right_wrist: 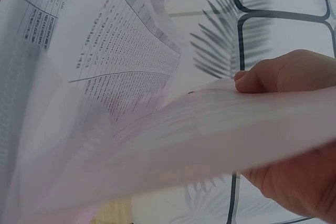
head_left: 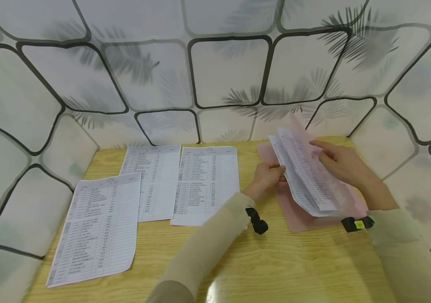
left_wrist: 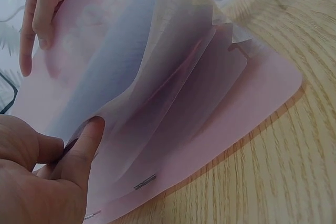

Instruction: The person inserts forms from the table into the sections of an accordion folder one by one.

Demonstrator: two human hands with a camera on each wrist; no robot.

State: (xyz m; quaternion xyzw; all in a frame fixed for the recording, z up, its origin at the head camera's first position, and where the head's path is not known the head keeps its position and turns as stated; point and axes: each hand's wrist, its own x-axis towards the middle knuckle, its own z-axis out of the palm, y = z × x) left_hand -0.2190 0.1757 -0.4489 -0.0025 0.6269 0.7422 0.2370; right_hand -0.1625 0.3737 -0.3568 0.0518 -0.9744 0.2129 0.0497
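Note:
A translucent pink folder [head_left: 295, 221] lies spread at the right of the table, with printed sheets [head_left: 306, 172] standing up inside it. At its left side my left hand [head_left: 266, 179] pinches the sheets' edge between thumb and fingers, seen closer in the left wrist view [left_wrist: 68, 161]. My right hand [head_left: 346, 164] holds the raised pink cover [head_left: 325, 181]. In the right wrist view the thumb of that hand [right_wrist: 294, 74] lies on one side of the cover [right_wrist: 210, 129] and the fingers on the other. Thin metal staples [left_wrist: 145, 182] show along the folder's edge in the left wrist view.
Three loose printed sheets lie on the left: a front one [head_left: 95, 227], a back one [head_left: 158, 181] partly under it, and a right one [head_left: 207, 181]. Pale patterned walls [head_left: 230, 71] enclose the wooden table [head_left: 268, 269] at the back and sides.

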